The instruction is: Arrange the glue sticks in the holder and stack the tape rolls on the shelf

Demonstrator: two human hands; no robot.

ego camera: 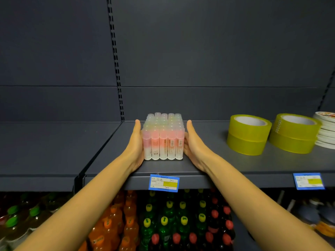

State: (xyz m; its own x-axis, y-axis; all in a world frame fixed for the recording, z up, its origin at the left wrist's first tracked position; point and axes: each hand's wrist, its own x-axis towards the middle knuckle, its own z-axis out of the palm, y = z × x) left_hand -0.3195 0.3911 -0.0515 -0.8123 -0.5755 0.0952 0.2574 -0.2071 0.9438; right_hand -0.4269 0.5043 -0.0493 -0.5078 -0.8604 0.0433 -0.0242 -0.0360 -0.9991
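Capped drink bottles [170, 220] fill the rack nearest the camera, under a blue price label [164, 183] on the shelf [217, 160] edge. On the shelf, the left hand [136, 147] and right hand [194, 149] press flat, with straight fingers, against opposite sides of the upright block of glue sticks [163, 140]. Farther right, well apart, stand two stacks of yellow tape rolls [248, 134], two rolls each.

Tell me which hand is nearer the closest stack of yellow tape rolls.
Right. The right hand presses the right side of the glue sticks, facing the tape stack; the left hand presses their far side.
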